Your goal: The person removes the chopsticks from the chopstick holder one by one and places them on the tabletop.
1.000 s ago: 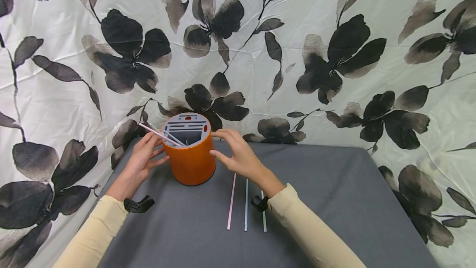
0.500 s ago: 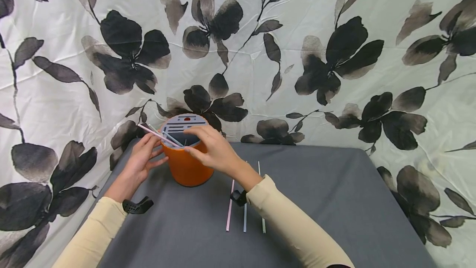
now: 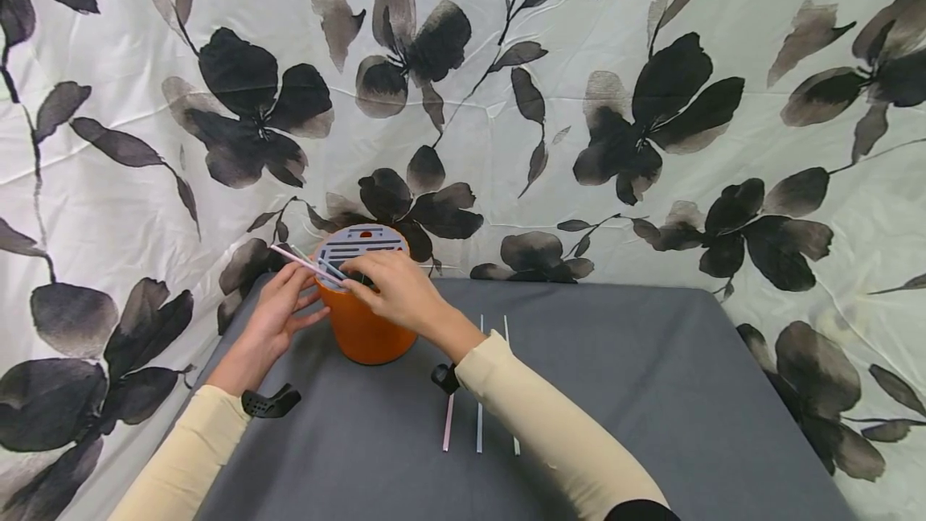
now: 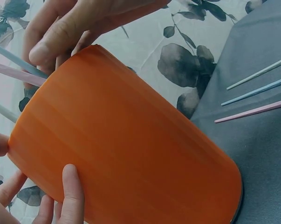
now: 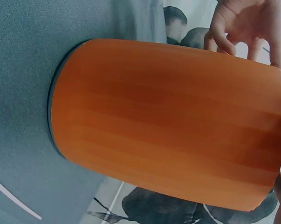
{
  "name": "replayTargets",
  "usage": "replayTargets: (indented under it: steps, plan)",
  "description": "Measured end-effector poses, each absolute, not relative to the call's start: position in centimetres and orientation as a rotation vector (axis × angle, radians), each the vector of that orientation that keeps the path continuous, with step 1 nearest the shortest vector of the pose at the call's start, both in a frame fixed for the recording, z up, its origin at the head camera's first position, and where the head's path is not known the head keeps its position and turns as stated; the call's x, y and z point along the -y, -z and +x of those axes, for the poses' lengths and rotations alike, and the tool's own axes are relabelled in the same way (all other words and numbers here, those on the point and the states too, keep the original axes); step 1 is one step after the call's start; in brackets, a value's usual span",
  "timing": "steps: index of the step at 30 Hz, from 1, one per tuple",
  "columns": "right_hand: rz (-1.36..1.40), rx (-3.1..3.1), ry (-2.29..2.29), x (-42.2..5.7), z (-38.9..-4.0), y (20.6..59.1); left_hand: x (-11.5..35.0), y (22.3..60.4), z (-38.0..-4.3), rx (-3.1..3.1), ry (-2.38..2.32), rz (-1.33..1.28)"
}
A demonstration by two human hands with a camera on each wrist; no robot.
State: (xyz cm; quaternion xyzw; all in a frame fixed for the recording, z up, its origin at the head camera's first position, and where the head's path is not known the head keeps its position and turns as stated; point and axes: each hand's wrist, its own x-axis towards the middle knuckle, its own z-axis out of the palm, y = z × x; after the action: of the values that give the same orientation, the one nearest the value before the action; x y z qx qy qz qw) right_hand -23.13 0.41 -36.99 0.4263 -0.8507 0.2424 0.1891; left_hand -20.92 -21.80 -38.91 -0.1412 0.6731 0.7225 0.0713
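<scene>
An orange, round utensil holder point(image 3: 372, 332) with a grey slotted top point(image 3: 354, 235) stands on the cloth. A pink chopstick point(image 3: 295, 257), a blue chopstick point(image 4: 12, 56) and a pale green chopstick point(image 4: 3, 111) lean out over its left rim. My left hand point(image 3: 275, 312) rests its fingers against the holder's left side, thumb on the orange wall in the left wrist view. Over the front of the top is my right hand point(image 3: 398, 292), curved, with thumb and forefinger apart beside the leaning chopsticks. It hides part of the opening.
On the grey table point(image 3: 615, 376), right of the holder, lie a pink chopstick point(image 3: 448, 424), a blue chopstick point(image 3: 479, 428) and a green chopstick point(image 3: 517, 446), partly under my right forearm. A white curtain point(image 3: 506, 207) with dark flowers hangs behind the table.
My right hand has moved left from the holder's right side to over its top, close to the leaning chopsticks. My left hand has stayed against the holder.
</scene>
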Motion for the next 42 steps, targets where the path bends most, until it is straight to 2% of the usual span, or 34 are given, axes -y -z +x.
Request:
replayTargets:
  steps: [12,23,42]
  plan:
    - [1.111,2.382,-0.574,0.3,-22.8,37.4,21.9,39.0,-20.9,-2.022,-2.183,-0.419]
    - [1.136,2.209,-0.887,-0.1,-22.5,37.5,21.9,39.1,-21.0,-2.012,-2.196,-0.410]
    - [1.089,1.749,-1.032,-0.6,-22.0,36.9,22.0,39.3,-21.2,-2.008,-2.194,-0.431]
